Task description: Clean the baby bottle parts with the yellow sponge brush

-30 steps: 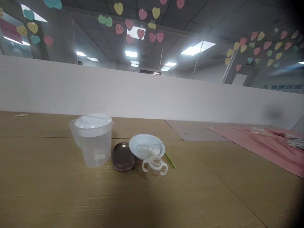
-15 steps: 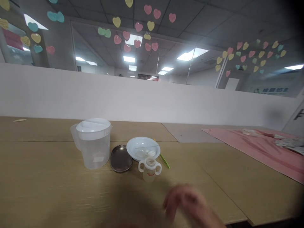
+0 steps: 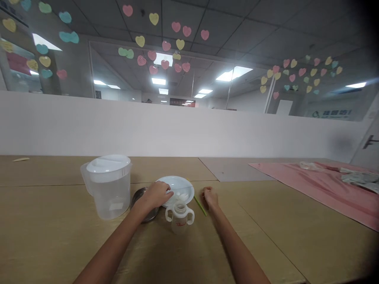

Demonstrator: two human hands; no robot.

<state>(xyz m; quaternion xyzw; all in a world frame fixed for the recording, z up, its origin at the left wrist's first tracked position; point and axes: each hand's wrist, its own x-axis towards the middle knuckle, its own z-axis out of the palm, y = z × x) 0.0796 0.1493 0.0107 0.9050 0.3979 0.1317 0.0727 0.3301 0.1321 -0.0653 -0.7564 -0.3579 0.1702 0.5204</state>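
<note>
A white bowl (image 3: 189, 184) holds small clear and white pieces that I cannot name; a thin line crosses it. My left hand (image 3: 156, 194) is at the bowl's left side, over the rim, with thumb and forefinger apart; its other fingers are partly hidden. To the right of the bowl, apart from it, my right hand (image 3: 210, 196) has loosely bent fingers with nothing visible in them. A clear baby bottle (image 3: 179, 221) with two white handles and no lid stands upright in front of the bowl. Under my left forearm lies an oval metal tray (image 3: 152, 215), partly covered.
A lidded translucent pitcher (image 3: 109, 193) stands at the left. A green stick (image 3: 200, 206) lies between the bowl and my right hand. Pink cloth (image 3: 296, 189) covers the table's right side, with crumpled fabric (image 3: 359, 177) on it. Behind the table rises a white wall (image 3: 177, 134).
My right hand has moved forward to beside the bowl. My left hand has come into view and reached the bowl's left rim. The view has shifted slightly.
</note>
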